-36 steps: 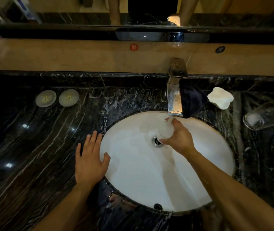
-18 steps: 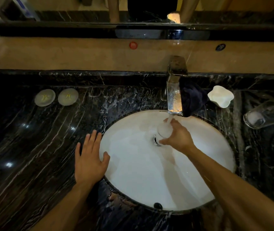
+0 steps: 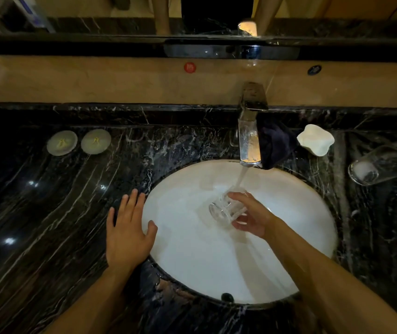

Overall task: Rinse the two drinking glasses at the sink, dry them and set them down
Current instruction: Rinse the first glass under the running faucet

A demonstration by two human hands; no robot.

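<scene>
My left hand lies flat and holds nothing, on the counter by the sink. My right hand grips one glass under the tap water. I am rinsing. Next I should tip it out. The other glass waits far right.

A single head-worn camera looks steeply down and forward from close above the sink, taking in the counter to both sides and the mirror's lower edge.
</scene>
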